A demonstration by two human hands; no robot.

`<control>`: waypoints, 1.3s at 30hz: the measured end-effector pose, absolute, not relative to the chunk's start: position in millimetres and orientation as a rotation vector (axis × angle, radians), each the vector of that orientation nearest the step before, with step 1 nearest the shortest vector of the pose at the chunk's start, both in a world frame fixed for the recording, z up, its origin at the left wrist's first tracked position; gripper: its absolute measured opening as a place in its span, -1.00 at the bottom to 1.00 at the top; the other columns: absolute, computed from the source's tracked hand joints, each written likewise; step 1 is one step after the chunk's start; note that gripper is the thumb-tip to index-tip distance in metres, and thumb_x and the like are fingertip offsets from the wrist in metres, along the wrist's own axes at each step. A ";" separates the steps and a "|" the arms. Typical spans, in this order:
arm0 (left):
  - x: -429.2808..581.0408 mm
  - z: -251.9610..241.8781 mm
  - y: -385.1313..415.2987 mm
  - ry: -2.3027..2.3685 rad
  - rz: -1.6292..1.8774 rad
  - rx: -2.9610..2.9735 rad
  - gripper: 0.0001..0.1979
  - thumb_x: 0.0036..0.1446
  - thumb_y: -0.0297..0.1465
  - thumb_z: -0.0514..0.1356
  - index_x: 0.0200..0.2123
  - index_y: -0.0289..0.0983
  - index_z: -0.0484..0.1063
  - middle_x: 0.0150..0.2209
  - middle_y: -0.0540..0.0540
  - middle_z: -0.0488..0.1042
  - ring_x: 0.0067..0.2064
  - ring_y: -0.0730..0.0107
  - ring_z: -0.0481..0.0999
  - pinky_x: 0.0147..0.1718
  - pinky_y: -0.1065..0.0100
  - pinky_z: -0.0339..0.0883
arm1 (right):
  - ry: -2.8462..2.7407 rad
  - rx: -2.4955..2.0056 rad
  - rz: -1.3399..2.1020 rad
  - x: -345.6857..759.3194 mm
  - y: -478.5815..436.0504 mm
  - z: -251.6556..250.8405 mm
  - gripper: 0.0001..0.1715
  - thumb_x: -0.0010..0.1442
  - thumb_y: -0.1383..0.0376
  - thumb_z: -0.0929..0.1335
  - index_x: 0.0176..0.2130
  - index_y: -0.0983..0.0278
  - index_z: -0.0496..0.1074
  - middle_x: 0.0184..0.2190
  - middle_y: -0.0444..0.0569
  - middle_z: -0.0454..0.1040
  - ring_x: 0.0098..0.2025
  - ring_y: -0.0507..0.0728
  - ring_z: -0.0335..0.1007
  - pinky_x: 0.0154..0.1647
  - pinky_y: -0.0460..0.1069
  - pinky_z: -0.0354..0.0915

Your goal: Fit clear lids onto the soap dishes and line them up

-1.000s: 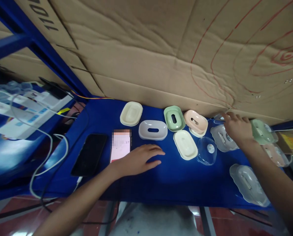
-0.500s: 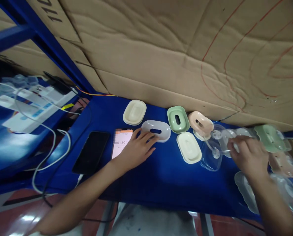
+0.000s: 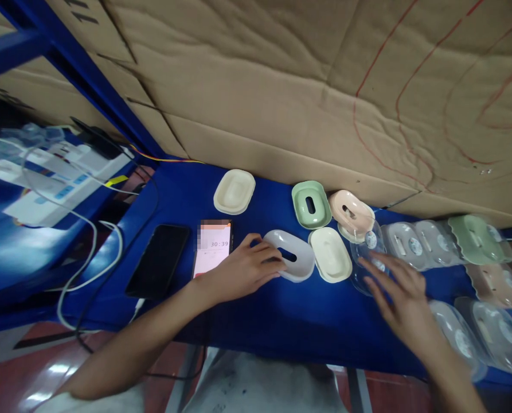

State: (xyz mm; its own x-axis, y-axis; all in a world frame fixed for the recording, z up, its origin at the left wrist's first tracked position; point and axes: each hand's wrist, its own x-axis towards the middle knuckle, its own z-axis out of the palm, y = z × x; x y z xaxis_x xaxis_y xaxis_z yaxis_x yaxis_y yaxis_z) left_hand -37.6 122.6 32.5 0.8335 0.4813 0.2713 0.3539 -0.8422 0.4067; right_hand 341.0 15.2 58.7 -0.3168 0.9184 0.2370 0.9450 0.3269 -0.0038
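The pale lavender-grey oval plastic dish with an oblong slot (image 3: 301, 261) lies slantwise over the blue tabletop (image 3: 273, 324), its long axis running from far left to near right, one rounded end towards the left hand (image 3: 258, 265) and the other just beside the cream rounded-rectangular plastic dish (image 3: 330, 254). Half a second ago it sat farther left and back, near the green slotted plastic dish (image 3: 301, 206), its axis more nearly straight across; now it has come right and nearer the person. The left hand, palm down with wrist low, has its fingers closed on the dish's left end. The right hand has left the lidded dishes at right for the clear plastic lids with round stickers (image 3: 371, 240) — fingers apart, pointing far left — though whether they touch I cannot tell.
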 end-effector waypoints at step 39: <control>-26.5 12.8 118.1 0.685 0.419 2.778 -0.55 0.43 -0.56 0.15 0.32 -0.22 0.37 0.39 -0.25 0.39 0.45 0.04 0.31 0.35 -0.04 0.29 | -2.434 -1.308 0.000 254.6 41.4 5.3 -0.59 0.41 0.28 0.43 0.21 0.20 0.45 0.13 0.11 0.54 0.34 0.29 0.38 0.40 0.28 0.29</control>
